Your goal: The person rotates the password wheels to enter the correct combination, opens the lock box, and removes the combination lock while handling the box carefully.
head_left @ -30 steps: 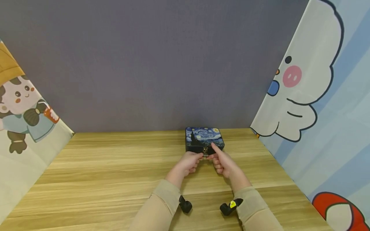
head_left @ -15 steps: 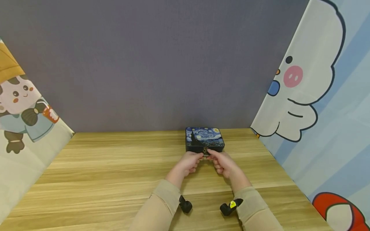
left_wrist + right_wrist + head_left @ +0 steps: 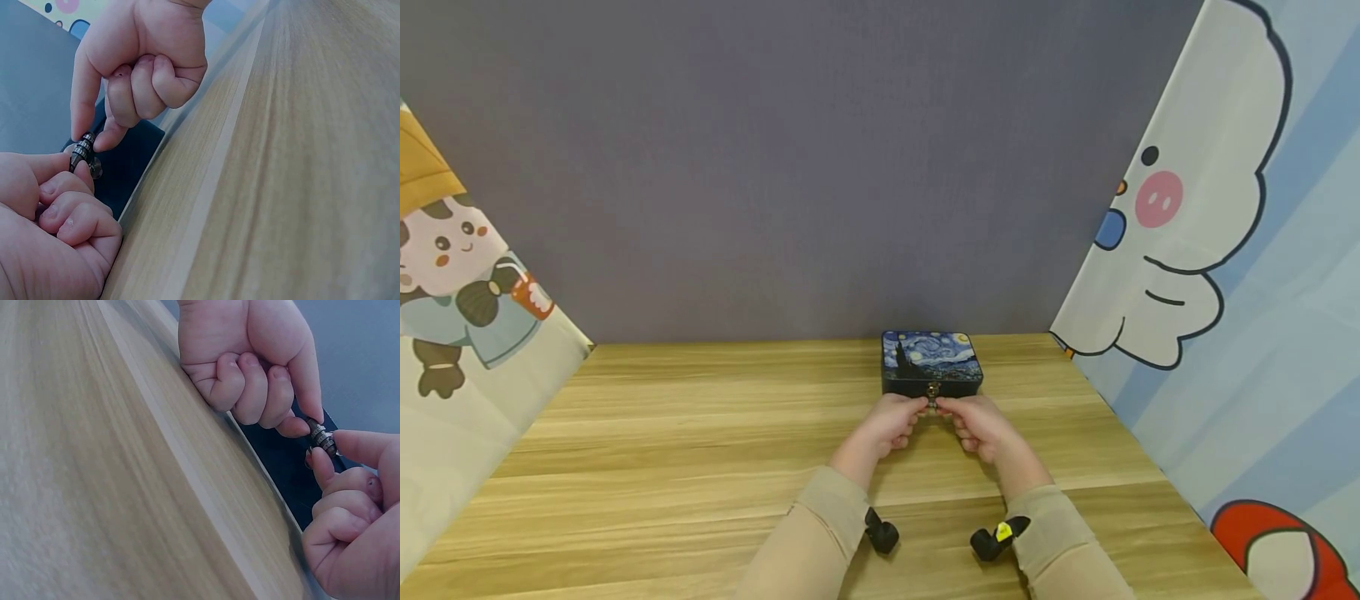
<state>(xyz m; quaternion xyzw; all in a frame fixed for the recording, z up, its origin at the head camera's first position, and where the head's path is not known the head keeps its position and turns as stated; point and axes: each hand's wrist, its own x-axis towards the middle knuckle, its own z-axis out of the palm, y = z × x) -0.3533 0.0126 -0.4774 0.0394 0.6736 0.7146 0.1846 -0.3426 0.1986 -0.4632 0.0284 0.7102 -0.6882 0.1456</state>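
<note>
A small dark box (image 3: 931, 358) with a swirling blue night-sky picture on its lid stands lid down near the back of the table. At its front is a brass-coloured clasp (image 3: 932, 389), where a small combination padlock (image 3: 82, 149) with ridged number dials hangs. My left hand (image 3: 889, 421) pinches one end of this padlock between thumb and index finger. From the other side, my right hand (image 3: 982, 425) pinches the dial end the same way. The remaining fingers of both hands are curled in. The digits on the dials (image 3: 322, 438) are too small to read.
The box rests on a wood-grain table (image 3: 700, 467), close to a grey back panel (image 3: 775, 183). Cartoon-printed sheets flank it, one left (image 3: 467, 433) and one right (image 3: 1285, 358). Black wrist cameras (image 3: 882, 533) sit at both sleeve cuffs.
The right thumb, raised over the box's front edge a second ago, has come down past the clasp onto the padlock. My left hand and the box stay where they were.
</note>
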